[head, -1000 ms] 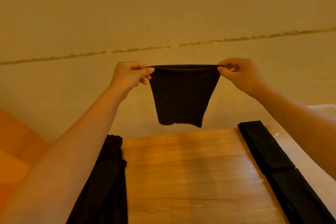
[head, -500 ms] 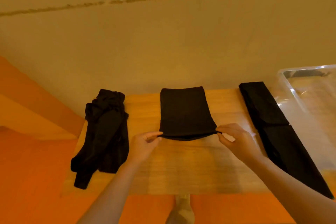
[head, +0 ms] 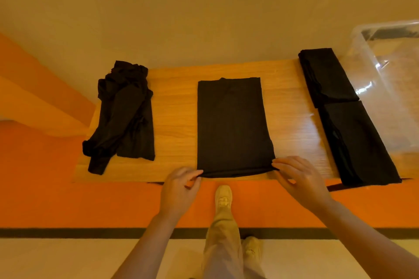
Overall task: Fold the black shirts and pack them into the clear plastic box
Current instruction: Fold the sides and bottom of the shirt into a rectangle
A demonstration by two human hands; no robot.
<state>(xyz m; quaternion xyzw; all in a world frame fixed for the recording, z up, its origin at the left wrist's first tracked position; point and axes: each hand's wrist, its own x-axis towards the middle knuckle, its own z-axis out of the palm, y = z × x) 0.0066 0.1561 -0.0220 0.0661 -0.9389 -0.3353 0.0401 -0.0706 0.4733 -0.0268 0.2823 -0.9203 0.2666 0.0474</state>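
A black shirt (head: 231,124), folded into a long rectangle, lies flat in the middle of the wooden table (head: 174,102). My left hand (head: 179,188) pinches its near left corner and my right hand (head: 299,179) pinches its near right corner, both at the table's front edge. An unfolded, crumpled black shirt (head: 123,113) lies at the left. Two folded black shirts lie at the right, one at the back (head: 326,77) and one nearer (head: 358,142). The clear plastic box (head: 385,70) stands at the far right.
A pale wall runs behind the table. The floor below is orange with a dark stripe and a light band. My legs and shoes (head: 223,197) show under the table's front edge.
The shirt was held up in the air by its top corners; it has come down and now lies flat on the table, pulled toward the front edge. My view tilted downward.
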